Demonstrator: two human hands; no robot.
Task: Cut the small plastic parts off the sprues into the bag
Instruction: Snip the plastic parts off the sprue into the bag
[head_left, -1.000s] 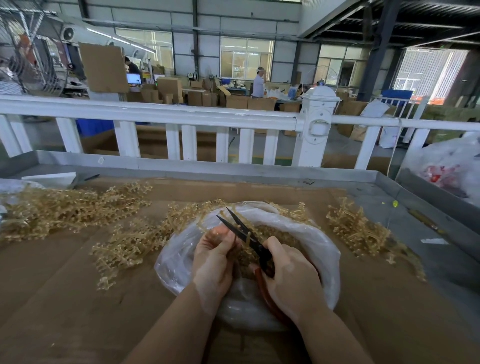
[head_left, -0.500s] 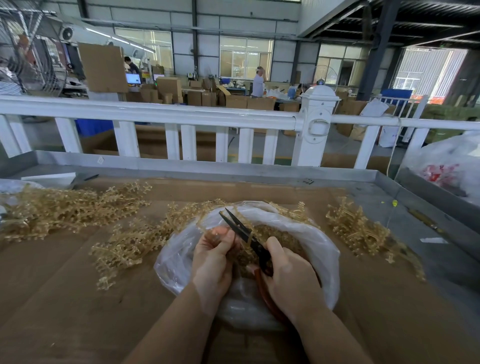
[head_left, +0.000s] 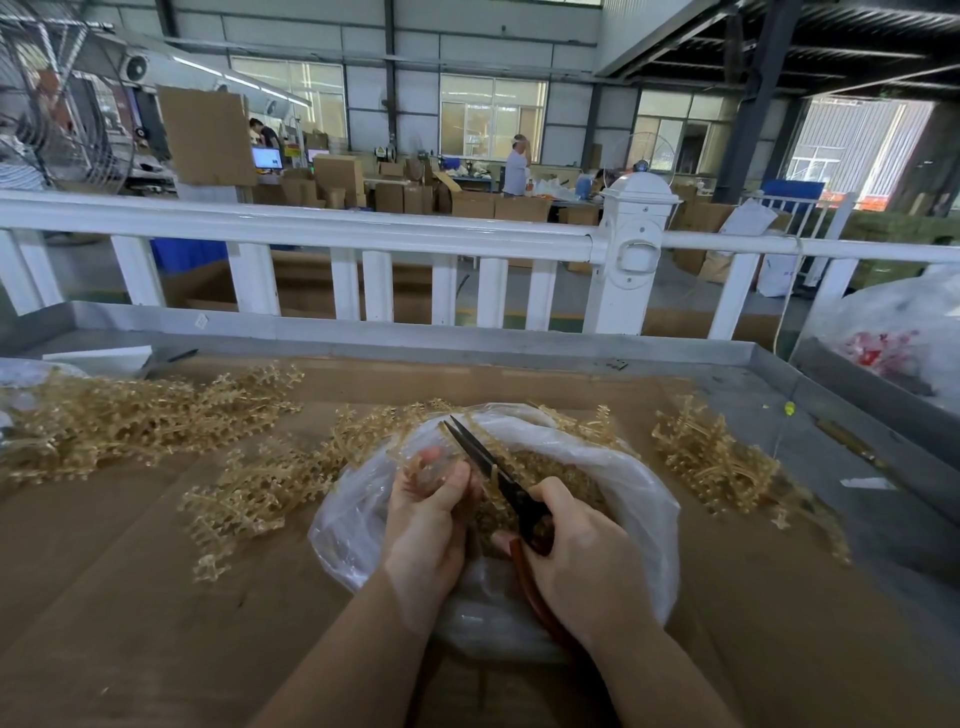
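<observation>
Scissors (head_left: 488, 462) now closed, in right hand (head_left: 587, 561) grip; left hand (head_left: 426, 519) pinching sprue (head_left: 415, 467) over bag (head_left: 639, 499).

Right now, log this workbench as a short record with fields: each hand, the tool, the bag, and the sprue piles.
left hand: holds a sprue piece over the bag's mouth
right hand: grips the scissors' handles
scissors: dark blades nearly closed, tips pointing away over the bag
bag: clear plastic, open, loose cut parts inside
sprue piles: tan heaps left of and behind the bag, another further left, one on the right
surface: brown cardboard sheet in a metal-edged tray
</observation>
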